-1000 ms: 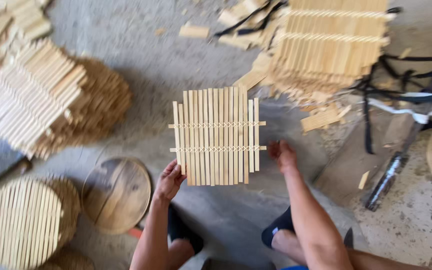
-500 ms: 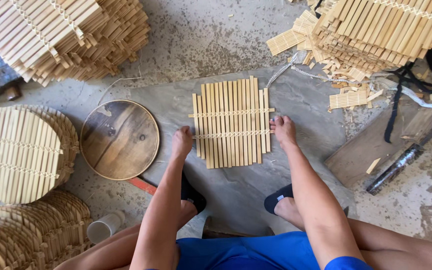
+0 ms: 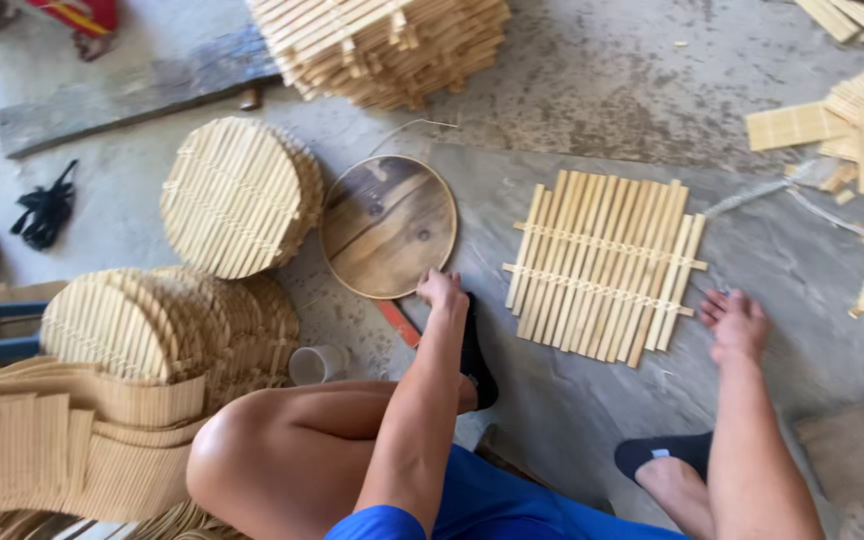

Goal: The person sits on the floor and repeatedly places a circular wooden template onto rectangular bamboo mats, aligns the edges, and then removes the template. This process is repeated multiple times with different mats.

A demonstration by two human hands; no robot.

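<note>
Item: slat mat (image 3: 604, 268), square, flat on the floor (image 3: 592, 90) before you. Your left hand (image 3: 441, 290) touches the rim of the round wooden disc (image 3: 388, 226), fingers curled, grip unclear. Your right hand (image 3: 735, 322) rests open beside the mat. Risk: loose slats could probably shift if the disc drags across them.

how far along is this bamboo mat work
Done: round slat mats lie stacked by the round wooden disc, with more at lower left. In hand: the left hand touches the disc's edge, and the right hand rests beside one square slat mat. Left: a pile of square mats at the top.
</note>
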